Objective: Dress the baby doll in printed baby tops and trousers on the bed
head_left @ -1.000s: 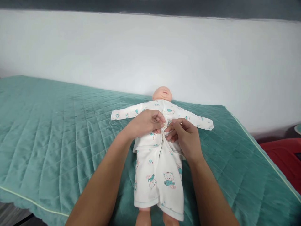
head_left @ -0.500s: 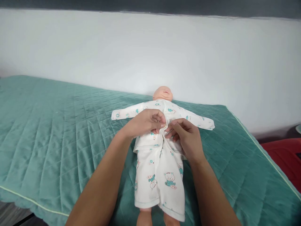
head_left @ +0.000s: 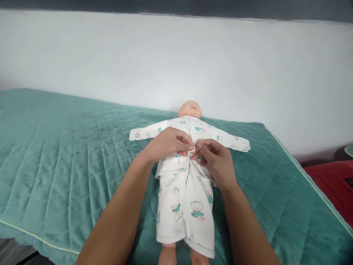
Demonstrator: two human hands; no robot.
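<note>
A baby doll (head_left: 189, 109) lies on its back on a green quilted bed cover (head_left: 68, 154), arms spread, dressed in a white shirt (head_left: 209, 134) and white trousers (head_left: 186, 209) printed with small teal animals. Both my hands meet over the doll's chest. My left hand (head_left: 168, 144) pinches the left edge of the shirt's front opening. My right hand (head_left: 216, 161) pinches the right edge against it. The fingertips touch at the middle seam; what lies between them is too small to make out.
A white wall runs behind the bed. A red object (head_left: 333, 184) stands beside the bed at the right edge. The cover's pale piping marks the near left edge and the right edge of the bed.
Both hands stay over the doll's chest; the fingertips have closed a little tighter together on the shirt edges. The view has shifted slightly.
</note>
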